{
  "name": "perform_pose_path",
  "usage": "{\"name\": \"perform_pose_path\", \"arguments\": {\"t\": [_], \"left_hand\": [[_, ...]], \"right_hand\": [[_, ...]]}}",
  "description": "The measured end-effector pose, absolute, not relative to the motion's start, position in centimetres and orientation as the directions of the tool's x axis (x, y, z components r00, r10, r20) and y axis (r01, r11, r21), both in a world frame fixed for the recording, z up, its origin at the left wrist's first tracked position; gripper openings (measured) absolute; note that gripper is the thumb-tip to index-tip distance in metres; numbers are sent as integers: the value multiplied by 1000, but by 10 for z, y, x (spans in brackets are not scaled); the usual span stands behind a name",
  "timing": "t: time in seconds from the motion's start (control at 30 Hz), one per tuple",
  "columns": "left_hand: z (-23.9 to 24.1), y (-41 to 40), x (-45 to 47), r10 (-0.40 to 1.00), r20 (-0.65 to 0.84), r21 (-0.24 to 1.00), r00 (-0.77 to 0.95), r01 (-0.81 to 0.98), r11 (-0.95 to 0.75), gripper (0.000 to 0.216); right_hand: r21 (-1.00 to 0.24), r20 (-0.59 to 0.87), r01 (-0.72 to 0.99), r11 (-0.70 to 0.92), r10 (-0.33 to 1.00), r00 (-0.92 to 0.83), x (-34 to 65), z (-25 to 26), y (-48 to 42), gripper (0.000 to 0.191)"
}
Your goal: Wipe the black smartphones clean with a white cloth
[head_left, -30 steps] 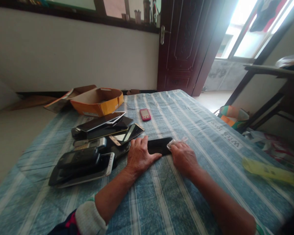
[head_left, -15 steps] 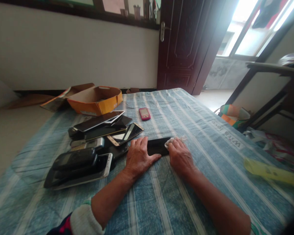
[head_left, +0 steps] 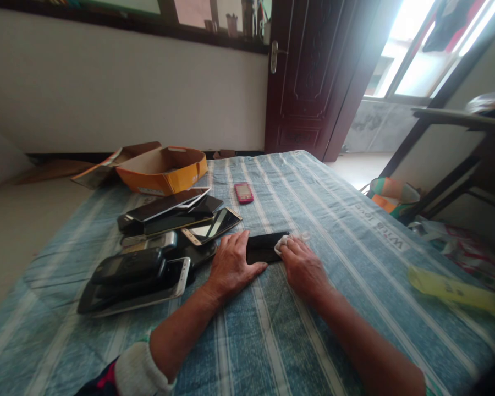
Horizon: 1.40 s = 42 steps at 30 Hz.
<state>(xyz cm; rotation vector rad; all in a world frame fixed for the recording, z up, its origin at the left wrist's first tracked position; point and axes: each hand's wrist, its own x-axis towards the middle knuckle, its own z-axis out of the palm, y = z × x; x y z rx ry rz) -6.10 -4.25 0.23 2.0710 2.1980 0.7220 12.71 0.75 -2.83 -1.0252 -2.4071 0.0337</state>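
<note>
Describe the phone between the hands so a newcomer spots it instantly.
Start at the blue striped cloth, then look right of the device pile. Between the left hand and right hand lies a black phone. Unlike the piled devices, it has a white wipe against its right end.

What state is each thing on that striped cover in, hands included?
Left hand: holding the black phone's left end.
Right hand: closed on the white wipe.
Black phone: lying flat, dark face up.
White wipe: crumpled, against the black phone's right end.
Orange box: open.
Pink device: lying apart from the pile.
Striped cover: spread out, slightly creased.
</note>
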Motion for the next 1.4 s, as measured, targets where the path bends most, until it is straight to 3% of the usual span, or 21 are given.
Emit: {"name": "perform_pose_path", "arguments": {"t": [0.3,0.63,0.97,1.23,1.4], "left_hand": [[3,-41,-61,957,270,310,-103,951,15,65],[2,-41,-63,955,272,352,-119,936,16,65],[4,-37,-66,944,274,416,-185,908,58,56],[8,-38,-66,942,243,495,-230,865,84,54],[12,-38,-65,934,247,529,-258,844,94,52]], "right_hand": [[-256,452,504,825,563,-692,105,-26,-4,33],[-284,477,649,706,691,-543,115,-31,15,31],[-249,458,425,871,492,-740,92,-23,-19,35],[-275,440,695,665,730,-524,108,-29,-2,32],[-261,456,629,732,668,-588,100,-30,-9,33]]}}
